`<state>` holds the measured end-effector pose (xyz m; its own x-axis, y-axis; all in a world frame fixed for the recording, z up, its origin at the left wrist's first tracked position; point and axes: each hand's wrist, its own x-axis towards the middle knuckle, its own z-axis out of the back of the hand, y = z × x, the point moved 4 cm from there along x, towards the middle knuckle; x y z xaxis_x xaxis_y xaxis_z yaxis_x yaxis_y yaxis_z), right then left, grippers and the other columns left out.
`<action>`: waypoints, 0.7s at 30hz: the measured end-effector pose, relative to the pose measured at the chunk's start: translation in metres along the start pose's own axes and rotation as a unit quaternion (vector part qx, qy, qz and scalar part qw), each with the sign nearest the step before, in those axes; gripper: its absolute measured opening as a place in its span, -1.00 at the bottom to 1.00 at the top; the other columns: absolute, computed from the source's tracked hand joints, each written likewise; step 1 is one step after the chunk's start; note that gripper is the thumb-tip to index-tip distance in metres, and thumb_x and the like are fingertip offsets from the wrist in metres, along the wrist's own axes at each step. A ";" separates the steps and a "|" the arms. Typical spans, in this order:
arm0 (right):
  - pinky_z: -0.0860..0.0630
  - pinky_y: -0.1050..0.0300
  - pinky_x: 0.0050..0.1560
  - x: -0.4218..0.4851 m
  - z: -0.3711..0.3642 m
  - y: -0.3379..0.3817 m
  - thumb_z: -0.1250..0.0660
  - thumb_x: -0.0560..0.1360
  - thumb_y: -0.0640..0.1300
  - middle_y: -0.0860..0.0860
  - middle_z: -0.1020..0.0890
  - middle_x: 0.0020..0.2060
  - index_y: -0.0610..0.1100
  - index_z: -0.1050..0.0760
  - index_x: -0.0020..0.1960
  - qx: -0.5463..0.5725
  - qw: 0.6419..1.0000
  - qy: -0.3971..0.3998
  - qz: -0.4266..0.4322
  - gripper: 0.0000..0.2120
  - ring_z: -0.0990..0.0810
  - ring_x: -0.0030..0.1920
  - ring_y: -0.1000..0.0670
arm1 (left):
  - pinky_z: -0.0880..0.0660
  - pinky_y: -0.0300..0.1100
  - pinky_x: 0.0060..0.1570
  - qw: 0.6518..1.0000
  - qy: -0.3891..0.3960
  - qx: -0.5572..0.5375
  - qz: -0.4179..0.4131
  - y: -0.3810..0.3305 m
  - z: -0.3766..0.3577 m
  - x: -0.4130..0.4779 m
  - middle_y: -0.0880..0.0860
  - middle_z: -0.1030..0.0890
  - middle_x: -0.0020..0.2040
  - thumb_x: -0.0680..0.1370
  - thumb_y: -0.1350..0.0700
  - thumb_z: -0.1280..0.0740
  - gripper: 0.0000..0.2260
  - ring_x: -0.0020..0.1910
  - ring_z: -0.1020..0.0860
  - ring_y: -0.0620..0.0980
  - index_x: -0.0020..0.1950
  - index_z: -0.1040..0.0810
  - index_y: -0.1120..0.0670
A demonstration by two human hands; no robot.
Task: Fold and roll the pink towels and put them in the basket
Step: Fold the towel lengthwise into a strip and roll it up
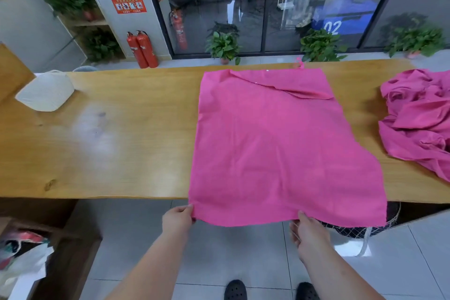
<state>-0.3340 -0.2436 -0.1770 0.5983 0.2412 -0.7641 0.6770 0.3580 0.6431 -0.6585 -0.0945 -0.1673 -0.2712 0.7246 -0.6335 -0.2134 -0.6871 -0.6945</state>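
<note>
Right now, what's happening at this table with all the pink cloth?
A person stands at the wooden table, holding the near edge of a spread-out pink towel. The left hand pinches its near left corner, and the right hand grips the edge further along. The towel is not yet rolled. A crumpled pile of more towels lies at the right, and a white basket sits far left.

Wooden worktop [121, 148], pale glare patch left of centre. 2 red fire extinguishers [142, 48] stand on the floor by the pillar; 1 more [179, 28] at the glass wall. Red notice [128, 4] on the pillar. 3 potted plants [224, 47] along the glass. Blue panel marked "02" [332, 27] behind it.
</note>
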 end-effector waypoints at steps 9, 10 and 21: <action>-0.41 0.18 -0.49 -0.032 -0.017 0.050 -0.34 0.68 -0.08 -0.08 -0.62 -0.32 -0.14 -0.53 -0.17 0.068 0.984 -0.058 0.152 -0.73 -0.51 -0.49 0.06 | -0.66 -0.08 -0.01 0.933 0.151 -0.167 -0.281 -0.171 -0.010 -0.063 0.06 -0.69 -0.08 0.67 0.03 -0.40 -0.82 -0.13 -0.64 -0.07 0.09 -0.67 0.14; -0.42 0.17 -0.46 -0.034 -0.018 0.041 -0.33 0.68 -0.09 -0.10 -0.64 -0.31 -0.17 -0.54 -0.17 0.044 0.987 -0.055 0.146 -0.72 -0.52 -0.46 0.03 | -0.65 -0.10 -0.09 0.947 0.107 -0.120 -0.279 -0.153 0.001 -0.051 0.03 -0.68 -0.15 0.66 0.01 -0.39 -0.83 -0.19 -0.61 -0.06 0.07 -0.68 0.10; -0.54 -0.02 -0.10 0.004 0.011 -0.055 -0.31 0.68 -0.01 -0.18 -0.66 -0.09 -0.24 -0.52 0.10 -0.217 0.972 0.039 -0.080 -0.73 -0.61 -0.18 -0.15 | -0.57 -0.03 -0.13 0.975 -0.055 0.200 -0.082 0.049 0.084 0.036 0.04 -0.71 -0.19 0.59 0.01 -0.35 -0.82 -0.22 -0.62 0.11 -0.05 -0.66 0.10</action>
<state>-0.3639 -0.2722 -0.2151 0.4533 0.2128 -0.8656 0.5047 0.7391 0.4460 -0.7573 -0.1066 -0.1952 -0.2966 0.8310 -0.4705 -0.6055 -0.5446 -0.5803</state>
